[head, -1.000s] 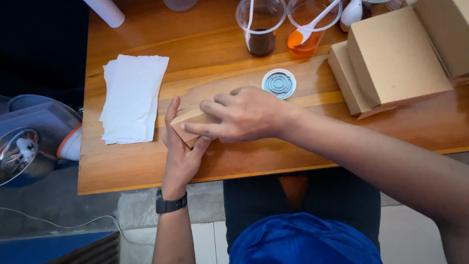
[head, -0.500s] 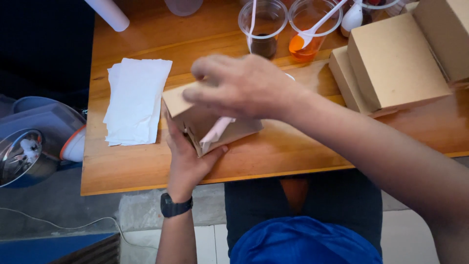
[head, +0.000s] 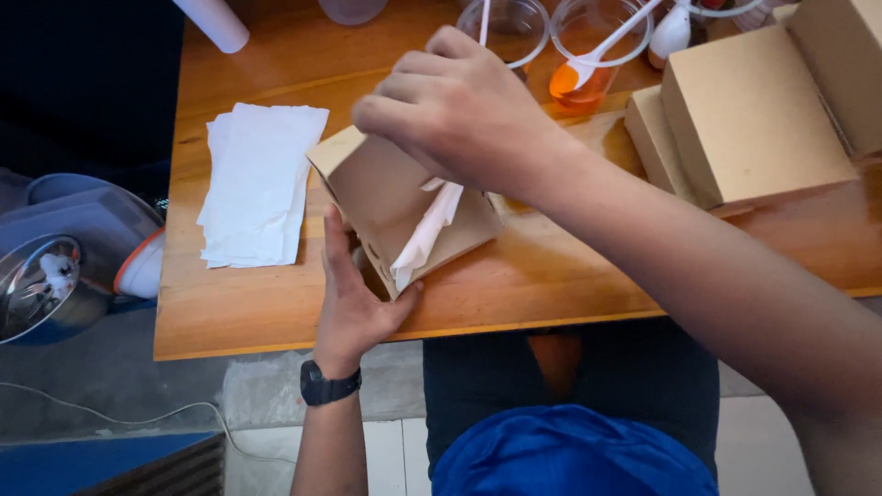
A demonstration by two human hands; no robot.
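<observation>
A brown cardboard box is standing half-folded and tilted near the front edge of the wooden surface, its open side facing the person. A white paper sheet is hanging out of that opening, trailing down toward the box's lower corner. The right hand is hovering over the top of the box, fingers curled and pressed together; they are pinching the upper end of the white sheet where it is entering the box. The left hand is bracing the box from below, palm against its near side, fingers spread flat and thumb reaching under the lower corner. A black wristwatch is sitting on that wrist.

Just left of the box, a stack of white paper sheets is lying flat. Behind the box, two clear plastic cups are standing: one holding dark contents, one holding orange sauce and a white spoon. To the right, closed brown boxes are lying stacked.
</observation>
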